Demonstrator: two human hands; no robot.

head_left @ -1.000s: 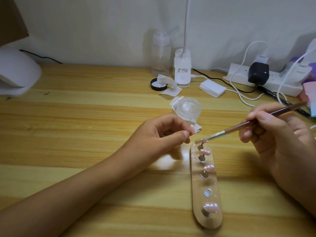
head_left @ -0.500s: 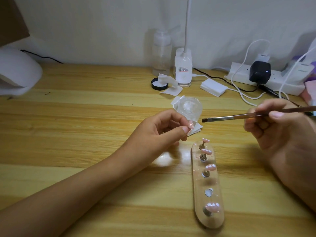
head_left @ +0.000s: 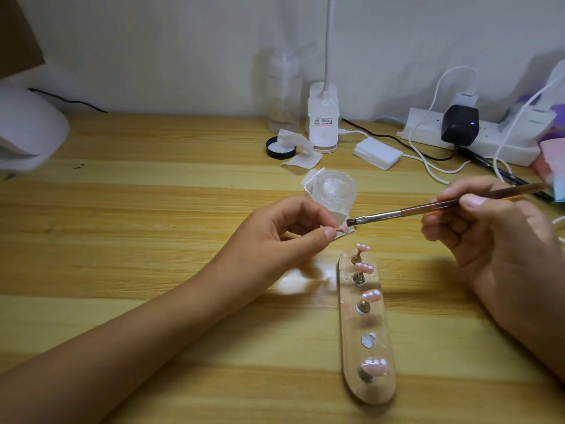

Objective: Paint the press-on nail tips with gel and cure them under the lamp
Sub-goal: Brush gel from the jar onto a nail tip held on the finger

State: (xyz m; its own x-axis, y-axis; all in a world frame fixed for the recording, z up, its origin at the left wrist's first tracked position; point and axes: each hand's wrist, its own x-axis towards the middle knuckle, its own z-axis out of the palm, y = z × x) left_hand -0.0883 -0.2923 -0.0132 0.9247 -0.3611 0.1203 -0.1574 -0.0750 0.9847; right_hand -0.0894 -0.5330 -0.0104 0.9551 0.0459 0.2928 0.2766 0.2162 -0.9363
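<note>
- Cure lamp (head_left: 27, 133) sits far left of the left grip (head_left: 284, 237), well apart, on the table (head_left: 153, 240).
- Left grip: thumb and forefinger pinch the small peg (head_left: 337, 230) under one nail tip (head_left: 343, 229), held up off the table.
- Nail tip looks light, thin, slick; wet gel would smear, so take it by the peg, never the face.
- Holder strip (head_left: 379, 327) low right of that grip, four mounted tips (head_left: 371, 295), one slot bare.
- Brush (head_left: 428, 208) bristles right at the held tip; contact unclear.
- Right grip (head_left: 489, 237) closed round the brush handle, pen-style.
</note>
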